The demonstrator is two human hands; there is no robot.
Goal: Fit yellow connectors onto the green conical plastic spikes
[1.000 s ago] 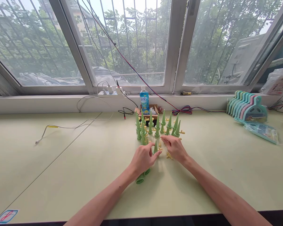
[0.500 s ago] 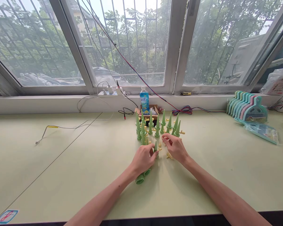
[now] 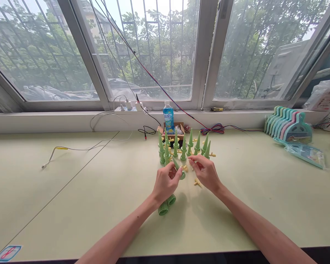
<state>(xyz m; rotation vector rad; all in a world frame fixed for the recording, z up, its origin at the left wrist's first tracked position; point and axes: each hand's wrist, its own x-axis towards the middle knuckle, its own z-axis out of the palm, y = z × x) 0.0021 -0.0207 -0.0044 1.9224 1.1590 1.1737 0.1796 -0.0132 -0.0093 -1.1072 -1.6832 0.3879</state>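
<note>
My left hand [image 3: 166, 181] grips a green cone-shaped plant watering spike [image 3: 182, 175], tilted with its point toward the upper left. A small yellow valve [image 3: 185, 168] shows at the side of that spike. My right hand [image 3: 205, 168] is closed in a pinch just right of it; what lies between the fingertips is too small to make out. Behind both hands stand several upright green spikes [image 3: 183, 149], many with yellow valves at their sides. Below my left hand lie green tubes [image 3: 163, 209], open ends toward me. A loose yellow valve [image 3: 197, 183] rests under my right hand.
At the back, a blue-labelled bottle [image 3: 168, 118] stands in a small cardboard box [image 3: 178, 126]. Coiled cables [image 3: 214, 128] lie beside it. To the right are a row of pastel dustpan-like items [image 3: 288, 124] and a bagged one [image 3: 305, 154]. A thin cable [image 3: 77, 148] crosses the left tabletop.
The spike in my left hand has gone from nearly upright to tilted, its base swung toward the right. My right hand has barely moved.
</note>
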